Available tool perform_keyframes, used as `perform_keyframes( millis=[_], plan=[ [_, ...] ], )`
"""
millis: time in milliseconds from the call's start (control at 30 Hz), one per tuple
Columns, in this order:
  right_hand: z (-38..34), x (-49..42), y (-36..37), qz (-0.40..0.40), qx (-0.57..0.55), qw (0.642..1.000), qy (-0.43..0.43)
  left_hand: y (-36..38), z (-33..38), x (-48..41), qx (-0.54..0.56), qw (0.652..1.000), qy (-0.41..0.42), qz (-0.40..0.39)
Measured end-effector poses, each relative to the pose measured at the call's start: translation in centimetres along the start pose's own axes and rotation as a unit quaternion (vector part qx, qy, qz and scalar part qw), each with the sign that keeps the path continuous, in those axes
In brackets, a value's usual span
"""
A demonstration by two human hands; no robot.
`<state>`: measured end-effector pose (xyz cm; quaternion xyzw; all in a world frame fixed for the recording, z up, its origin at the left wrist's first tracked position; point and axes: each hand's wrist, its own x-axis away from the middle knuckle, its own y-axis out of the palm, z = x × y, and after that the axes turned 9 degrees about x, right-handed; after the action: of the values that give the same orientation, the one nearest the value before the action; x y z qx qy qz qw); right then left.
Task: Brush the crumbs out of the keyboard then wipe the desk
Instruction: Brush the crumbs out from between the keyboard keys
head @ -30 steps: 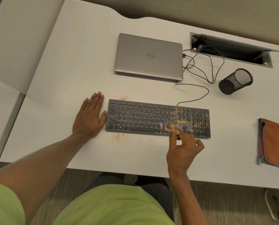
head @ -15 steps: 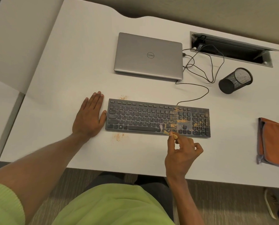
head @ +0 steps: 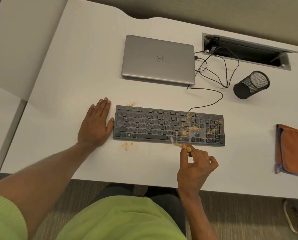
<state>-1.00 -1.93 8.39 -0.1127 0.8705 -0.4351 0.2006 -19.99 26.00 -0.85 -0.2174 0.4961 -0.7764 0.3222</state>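
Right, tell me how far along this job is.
Done: the keyboard looks clean on its left half. In hand: the right hand pinches a brush at its front edge. Left: crumbs on the right half and on the desk; cloth lies untouched.

right hand [head: 196, 168] pinches brush [head: 180, 145] | bristles on keyboard [head: 169, 125] | left hand [head: 95, 126] flat
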Motion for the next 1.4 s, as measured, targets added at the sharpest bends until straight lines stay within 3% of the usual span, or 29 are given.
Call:
perform_keyframes(
  millis=[400, 567, 700, 1100, 1267, 1400],
  plan=[
    [0.3, 0.6, -1.0, -0.009, -0.005, 1.000, -0.018, -0.1, 0.1, 0.0, 0.004, 1.000, -0.003, 0.000],
    [0.1, 0.5, -1.8, -0.053, 0.000, 0.989, -0.141, -0.1, 0.1, 0.0, 0.005, 1.000, -0.001, 0.000],
    [-0.2, 0.2, -1.2, -0.098, 0.001, 0.979, -0.181, -0.1, 0.1, 0.0, 0.007, 1.000, 0.001, 0.001],
    [3.1, -2.2, -4.0, -0.054, 0.070, 0.985, -0.150, -0.1, 0.1, 0.0, 0.007, 1.000, 0.004, 0.004],
    [1.6, -1.8, -2.8, -0.120, 0.014, 0.972, -0.203, -0.1, 0.1, 0.0, 0.007, 1.000, 0.004, 0.006],
    [3.1, -2.6, -3.2, -0.107, 0.054, 0.977, -0.177, 0.0, 0.1, 0.0, 0.006, 1.000, 0.002, 0.004]
  ],
)
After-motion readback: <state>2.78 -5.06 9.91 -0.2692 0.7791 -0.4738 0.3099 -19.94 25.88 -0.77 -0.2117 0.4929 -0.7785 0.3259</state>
